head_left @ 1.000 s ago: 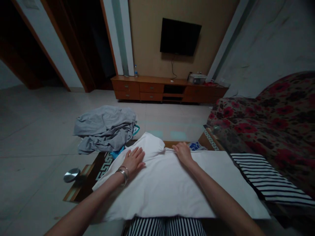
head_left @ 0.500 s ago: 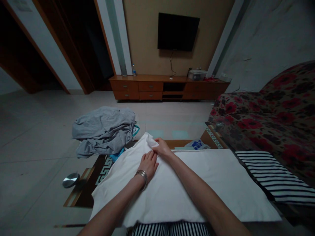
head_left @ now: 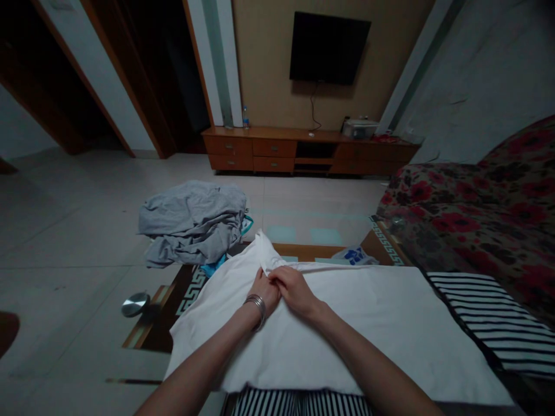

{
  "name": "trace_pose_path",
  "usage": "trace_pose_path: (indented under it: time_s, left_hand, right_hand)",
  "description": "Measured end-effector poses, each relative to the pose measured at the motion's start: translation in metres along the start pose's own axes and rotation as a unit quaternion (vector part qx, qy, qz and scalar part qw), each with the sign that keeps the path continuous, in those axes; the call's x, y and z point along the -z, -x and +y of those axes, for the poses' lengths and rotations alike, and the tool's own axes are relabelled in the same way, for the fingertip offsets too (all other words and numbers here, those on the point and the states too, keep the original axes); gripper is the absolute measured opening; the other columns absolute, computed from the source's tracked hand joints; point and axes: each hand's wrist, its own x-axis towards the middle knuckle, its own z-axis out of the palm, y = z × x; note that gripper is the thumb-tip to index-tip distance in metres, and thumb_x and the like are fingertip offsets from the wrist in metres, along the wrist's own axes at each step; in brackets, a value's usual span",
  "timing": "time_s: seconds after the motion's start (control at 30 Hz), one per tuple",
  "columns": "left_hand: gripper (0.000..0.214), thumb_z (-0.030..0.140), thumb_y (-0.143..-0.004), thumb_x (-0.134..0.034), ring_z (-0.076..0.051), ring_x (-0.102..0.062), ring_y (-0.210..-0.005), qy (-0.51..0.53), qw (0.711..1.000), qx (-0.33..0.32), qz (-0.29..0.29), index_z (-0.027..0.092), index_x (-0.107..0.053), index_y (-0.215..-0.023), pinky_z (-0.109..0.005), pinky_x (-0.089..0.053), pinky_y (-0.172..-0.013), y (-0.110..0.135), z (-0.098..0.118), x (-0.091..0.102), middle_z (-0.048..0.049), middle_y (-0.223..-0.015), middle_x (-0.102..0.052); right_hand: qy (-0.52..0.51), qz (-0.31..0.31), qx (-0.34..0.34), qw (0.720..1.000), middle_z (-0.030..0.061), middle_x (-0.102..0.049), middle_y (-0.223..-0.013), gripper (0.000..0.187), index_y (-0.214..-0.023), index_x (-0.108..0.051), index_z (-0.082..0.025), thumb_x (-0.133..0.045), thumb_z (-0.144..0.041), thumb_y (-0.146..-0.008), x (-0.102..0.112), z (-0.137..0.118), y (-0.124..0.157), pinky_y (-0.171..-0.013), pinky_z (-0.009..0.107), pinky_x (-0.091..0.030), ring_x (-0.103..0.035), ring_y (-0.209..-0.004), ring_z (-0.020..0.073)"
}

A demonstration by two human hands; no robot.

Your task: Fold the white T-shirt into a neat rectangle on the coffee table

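White cloth [head_left: 347, 323] pinched at its fold

Left hand [head_left: 264, 292] and right hand [head_left: 295, 289] each grip the raised fold, side by side, keeping its crease flat against the counter [head_left: 303, 251].

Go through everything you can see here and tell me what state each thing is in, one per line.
White cloth: spread flat, far corner bunched up.
Left hand: pinching the cloth's fold.
Right hand: pinching the same fold, touching the left hand.
Grey clothes: crumpled heap, unfolded.
Striped cloth: lying flat at the right.
TV: off, dark screen.
Cabinet: drawers shut.
Bottle: upright on the cabinet.
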Motion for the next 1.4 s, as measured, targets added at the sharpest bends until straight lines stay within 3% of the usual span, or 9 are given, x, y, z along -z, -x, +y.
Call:
trace_pose_path:
  time_s: [0.1,0.23,0.47,0.73,0.9,1.0,1.1,1.23,1.4]
  left_hand:
    - [0.032,0.028,-0.090,-0.039,-0.025,-0.051,-0.111,-0.020,1.000,-0.018,0.016,0.016,-0.060,-0.110,-0.046,-0.023,-0.106,0.003,0.002,0.002,-0.0103,-0.109,-0.065]
    - [0.039,0.032,-0.090,-0.043,-0.025,-0.045,-0.120,-0.041,0.998,-0.025,0.028,0.017,-0.048,-0.126,-0.046,-0.022,-0.106,0.004,0.002,0.004,-0.0100,-0.125,-0.057]
    - [0.032,0.030,-0.093,-0.034,-0.025,-0.051,-0.112,-0.056,0.998,-0.026,-0.004,0.015,-0.059,-0.107,-0.046,-0.024,-0.104,0.002,0.003,0.006,-0.0108,-0.111,-0.063]
    - [0.036,0.030,-0.094,-0.030,-0.024,-0.056,-0.106,-0.033,0.999,-0.016,-0.019,0.016,-0.063,-0.103,-0.047,-0.025,-0.103,0.002,0.004,0.009,-0.0104,-0.105,-0.067]
    - [0.038,0.027,-0.093,-0.031,-0.025,-0.057,-0.103,-0.032,0.999,-0.009,-0.022,0.017,-0.068,-0.092,-0.048,-0.022,-0.105,0.003,0.007,0.010,-0.0106,-0.095,-0.069]
    - [0.038,0.029,-0.093,-0.032,-0.026,-0.052,-0.112,-0.045,0.999,-0.010,-0.009,0.013,-0.064,-0.105,-0.046,-0.023,-0.106,0.004,0.006,0.008,-0.0133,-0.110,-0.065]
    - [0.047,0.032,-0.091,-0.037,-0.027,-0.035,-0.131,-0.055,0.998,0.001,0.008,0.011,-0.045,-0.132,-0.045,-0.021,-0.109,0.003,0.003,0.004,-0.0142,-0.138,-0.046]
    - [0.060,0.031,-0.089,-0.039,-0.026,-0.019,-0.139,-0.057,0.998,0.025,-0.007,0.010,-0.025,-0.143,-0.046,-0.019,-0.111,0.004,0.003,0.000,-0.0147,-0.150,-0.025]
    - [0.055,0.031,-0.088,-0.042,-0.027,-0.025,-0.137,-0.010,1.000,0.027,0.001,0.012,-0.033,-0.139,-0.047,-0.022,-0.110,0.001,0.000,0.002,-0.0161,-0.147,-0.032]
  right_hand:
    - [-0.033,0.063,-0.038,0.997,0.0041,-0.062,-0.090,0.021,-0.091,-0.061,-0.019,-0.043,-0.009,-0.084,0.008,0.010,0.001,-0.079,0.028,-0.043,-0.055,-0.085,0.0152]
    - [0.018,0.144,-0.079,0.986,0.0064,-0.060,-0.095,0.020,-0.094,-0.061,-0.017,-0.044,-0.012,-0.085,0.020,0.026,-0.013,-0.082,0.030,-0.041,-0.053,-0.091,0.0170]
    - [0.124,-0.015,-0.059,0.990,0.0041,-0.062,-0.088,0.006,-0.083,-0.065,-0.018,-0.061,-0.018,-0.079,0.010,0.028,-0.040,-0.082,0.030,-0.038,-0.051,-0.088,0.0162]
    - [0.093,-0.050,-0.057,0.993,0.0031,-0.062,-0.082,0.008,-0.081,-0.065,-0.017,-0.058,-0.021,-0.083,0.009,0.026,-0.030,-0.074,0.026,-0.037,-0.052,-0.080,0.0141]
    - [0.127,-0.082,-0.012,0.988,0.0054,-0.063,-0.093,0.019,-0.097,-0.064,-0.018,-0.063,-0.026,-0.080,0.008,0.023,-0.027,-0.078,0.027,-0.037,-0.052,-0.090,0.0166]
    - [0.147,-0.064,-0.012,0.987,0.0055,-0.064,-0.091,0.013,-0.093,-0.065,-0.018,-0.057,-0.024,-0.084,0.004,0.026,-0.034,-0.079,0.026,-0.037,-0.053,-0.089,0.0160]
    - [0.143,0.039,-0.126,0.981,0.0046,-0.065,-0.088,0.019,-0.092,-0.064,-0.017,-0.048,-0.026,-0.087,0.007,0.044,-0.047,-0.074,0.024,-0.038,-0.055,-0.081,0.0140]
    - [0.198,0.122,-0.339,0.912,0.0060,-0.066,-0.081,0.022,-0.093,-0.064,-0.015,-0.048,-0.025,-0.082,0.021,0.079,-0.055,-0.065,0.023,-0.037,-0.056,-0.071,0.0148]
    - [0.230,0.114,-0.369,0.893,0.0080,-0.067,-0.081,0.023,-0.095,-0.064,-0.017,-0.051,-0.026,-0.079,0.022,0.097,-0.049,-0.063,0.024,-0.036,-0.059,-0.073,0.0169]
